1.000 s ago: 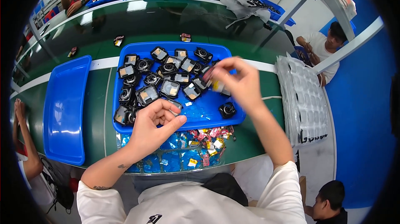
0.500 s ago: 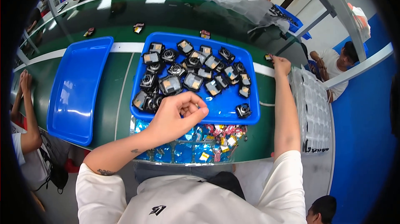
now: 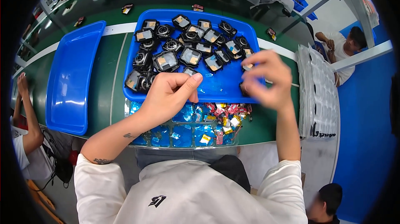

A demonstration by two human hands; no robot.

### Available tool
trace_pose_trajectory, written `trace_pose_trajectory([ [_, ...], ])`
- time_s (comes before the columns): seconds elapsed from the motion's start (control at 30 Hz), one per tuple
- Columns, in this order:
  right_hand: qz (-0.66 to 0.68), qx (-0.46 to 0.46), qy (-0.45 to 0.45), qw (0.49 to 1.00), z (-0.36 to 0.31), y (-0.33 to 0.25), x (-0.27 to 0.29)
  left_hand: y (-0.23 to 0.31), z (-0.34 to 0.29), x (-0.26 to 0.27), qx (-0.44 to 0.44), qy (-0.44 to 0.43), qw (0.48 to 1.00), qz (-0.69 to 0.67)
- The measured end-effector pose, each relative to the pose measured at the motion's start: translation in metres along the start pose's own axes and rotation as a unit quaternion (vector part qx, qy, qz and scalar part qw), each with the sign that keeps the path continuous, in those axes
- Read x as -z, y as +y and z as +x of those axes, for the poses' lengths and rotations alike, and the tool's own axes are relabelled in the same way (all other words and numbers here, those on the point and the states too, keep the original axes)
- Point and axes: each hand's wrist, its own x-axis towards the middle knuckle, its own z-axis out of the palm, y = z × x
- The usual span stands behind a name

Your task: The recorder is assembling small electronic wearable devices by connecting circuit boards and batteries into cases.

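Over the near edge of a blue tray (image 3: pixel 218 84), my left hand (image 3: pixel 173 93) is closed, thumb pressed to curled fingers; whatever they hold, if anything, is hidden. Smeared by motion, my right hand (image 3: pixel 271 80) hovers over the tray's right edge with its fingers apart, no object visible between them. The tray holds many black watch-like cases, some showing a grey rectangular face (image 3: pixel 166 60), others a round back (image 3: pixel 172 45). Below it lies a clear compartmented tray (image 3: pixel 182 135) with blue film, strewn with small red boards and silver-yellow pieces (image 3: pixel 227 124).
An empty blue tray (image 3: pixel 68 86) lies at left. Several small red-and-silver parts sit along the green belt beyond, one part (image 3: pixel 271 33) at far right. Stacked clear blister trays (image 3: pixel 314 95) stand at right, near a metal frame (image 3: pixel 362 57). Other people sit around the line.
My right hand has let go of the small part on the belt and come back toward me, to the tray's right edge. My left hand stays closed. The whole view has shifted upward.
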Motion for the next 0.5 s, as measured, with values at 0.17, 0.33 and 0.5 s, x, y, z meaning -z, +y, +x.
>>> trace_pose_trajectory([
  [0.17, -0.023, 0.023, -0.189, 0.981, -0.021, -0.038, -0.02, 0.0, 0.001, -0.005, 0.031, -0.013, 0.999, -0.038],
  [0.33, 0.047, 0.016, -0.143, 0.988, -0.029, -0.028, -0.03, 0.004, -0.003, -0.003, -0.007, -0.063, 0.997, 0.038],
  [0.5, 0.143, -0.009, -0.082, 0.986, -0.035, -0.029, -0.029, 0.015, -0.002, -0.004, -0.063, -0.131, 0.986, 0.087],
])
